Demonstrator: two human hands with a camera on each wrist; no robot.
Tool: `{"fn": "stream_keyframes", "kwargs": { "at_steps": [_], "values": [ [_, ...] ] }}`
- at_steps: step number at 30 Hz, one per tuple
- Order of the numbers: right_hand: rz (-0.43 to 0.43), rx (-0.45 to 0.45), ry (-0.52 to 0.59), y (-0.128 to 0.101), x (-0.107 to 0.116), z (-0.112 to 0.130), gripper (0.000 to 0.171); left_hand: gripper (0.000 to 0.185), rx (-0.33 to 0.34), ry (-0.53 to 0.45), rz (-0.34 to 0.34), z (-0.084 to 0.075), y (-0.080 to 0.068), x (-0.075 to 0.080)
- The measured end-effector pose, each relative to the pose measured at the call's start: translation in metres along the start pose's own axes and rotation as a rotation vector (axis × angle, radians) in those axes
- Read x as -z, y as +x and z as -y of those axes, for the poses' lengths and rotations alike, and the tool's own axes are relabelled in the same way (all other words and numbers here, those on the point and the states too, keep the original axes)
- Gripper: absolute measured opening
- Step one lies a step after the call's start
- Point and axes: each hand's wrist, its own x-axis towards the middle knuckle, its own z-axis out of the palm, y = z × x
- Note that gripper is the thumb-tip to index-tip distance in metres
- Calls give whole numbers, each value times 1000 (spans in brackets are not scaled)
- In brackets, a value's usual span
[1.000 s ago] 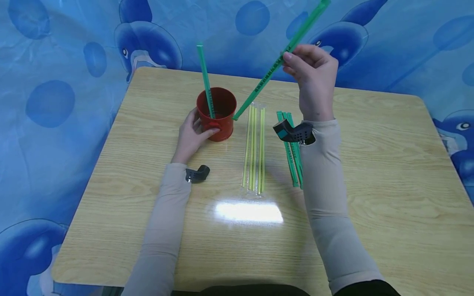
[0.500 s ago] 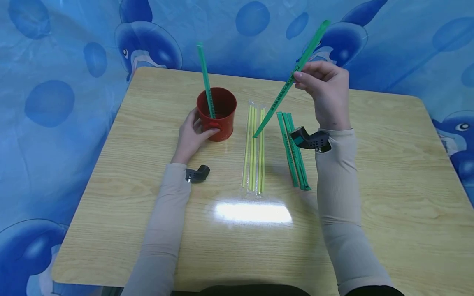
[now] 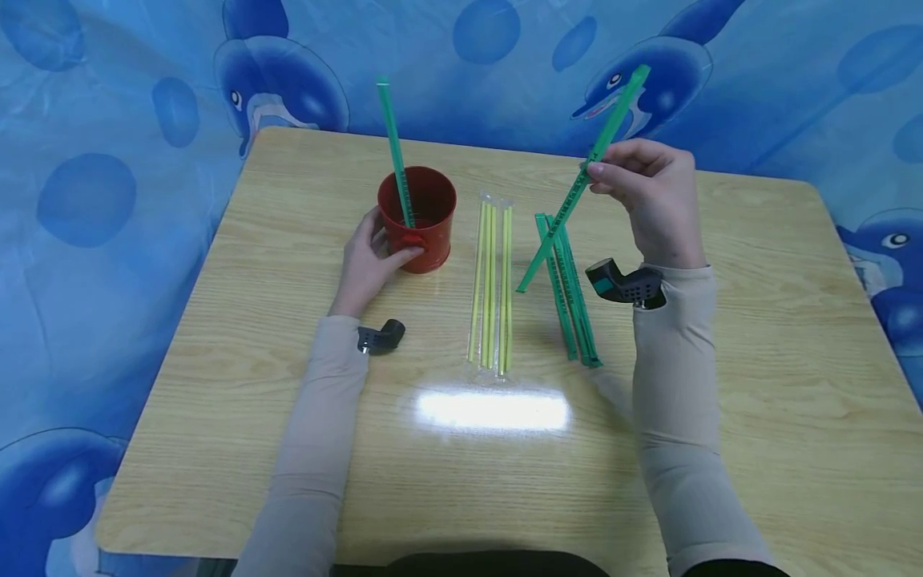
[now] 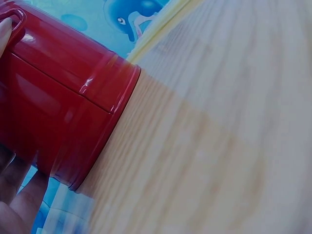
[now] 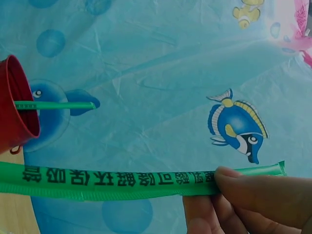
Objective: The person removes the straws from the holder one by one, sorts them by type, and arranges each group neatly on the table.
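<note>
My left hand (image 3: 371, 264) grips a red metal bucket (image 3: 434, 240) by its near left side, thumb at the small ear on the wall. The bucket stands upright on the table. A green wrapped straw (image 3: 395, 152) leans inside it, its upper half above the rim. In the air to the right, my right hand (image 3: 659, 192) pinches another green wrapped straw between thumb and fingers. Dark printed characters run along this straw (image 5: 122, 181) in the right wrist view. It slants, lower end overlapping the space beside several green wrapped straws (image 3: 573, 300) on the table.
Several yellow straws (image 3: 493, 280) in clear wrappers lie side by side between the bucket and the green straws. The wooden table (image 3: 779, 361) meets a blue sea-animal backdrop (image 3: 411, 48) at its far edge. Light glares on the near tabletop.
My right hand has moved right and nearer to me with the green straw, whose lower end went from beside the bucket to near the green straws. The left hand keeps its grip.
</note>
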Motion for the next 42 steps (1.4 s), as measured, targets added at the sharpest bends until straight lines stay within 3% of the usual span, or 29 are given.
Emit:
{"fn": "stream_keyframes", "kwargs": {
  "at_steps": [9,22,32,42],
  "values": [
    [49,-55,-54,-12,20,-6,6,74,-5,-4,-3,0,1,1],
    [47,-138,-139,-22,46,-15,7,74,-1,-19,-1,0,0,0],
    [118,-286,-313,-28,65,-23,5,73,12,-1,-4,0,0,1],
    [136,-352,-477,-32,83,-30,7,73,11,-8,-3,2,1,1]
  ]
}}
